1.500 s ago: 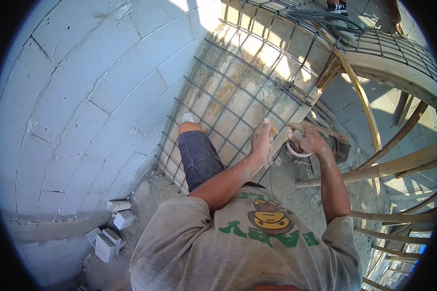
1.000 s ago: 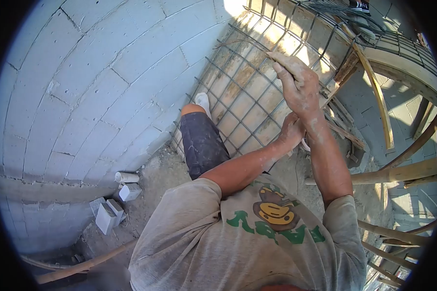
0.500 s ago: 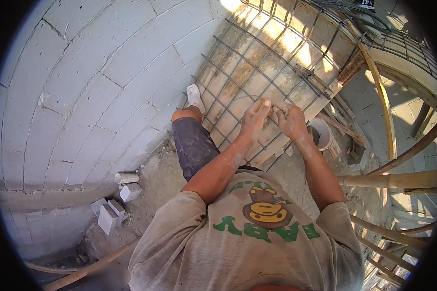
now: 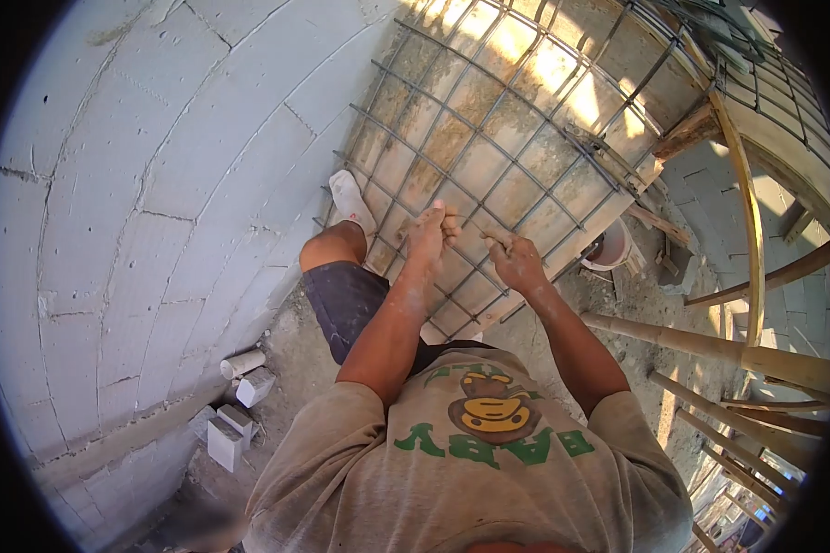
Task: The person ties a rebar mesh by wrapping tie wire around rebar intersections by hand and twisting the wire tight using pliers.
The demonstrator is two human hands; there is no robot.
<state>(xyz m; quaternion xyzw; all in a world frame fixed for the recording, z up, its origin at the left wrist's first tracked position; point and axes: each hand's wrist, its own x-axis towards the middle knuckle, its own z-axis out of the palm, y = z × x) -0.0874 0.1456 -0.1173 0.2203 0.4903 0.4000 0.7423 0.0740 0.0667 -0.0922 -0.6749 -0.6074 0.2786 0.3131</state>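
A grid of steel rebar (image 4: 478, 132) lies over a sloping wooden board (image 4: 424, 170) stained with cement. My left hand (image 4: 430, 230) is over the near part of the grid, its fingers curled closed and the thumb pointing up. To its right, my right hand (image 4: 518, 264) is closed in a pinch near a rebar crossing. Something thin seems to run between the two hands, too fine to identify. What either hand holds is hidden by the fingers.
My foot in a white sock (image 4: 349, 198) rests at the grid's left edge, against a grey block wall (image 4: 157, 221). A white bucket (image 4: 618, 256) and bamboo poles (image 4: 682, 339) stand right. White block pieces (image 4: 224, 442) lie on the ground lower left.
My hands, close together before, are now farther apart. Both have come lower in the view, and the left has shifted left. The camera view has turned slightly.
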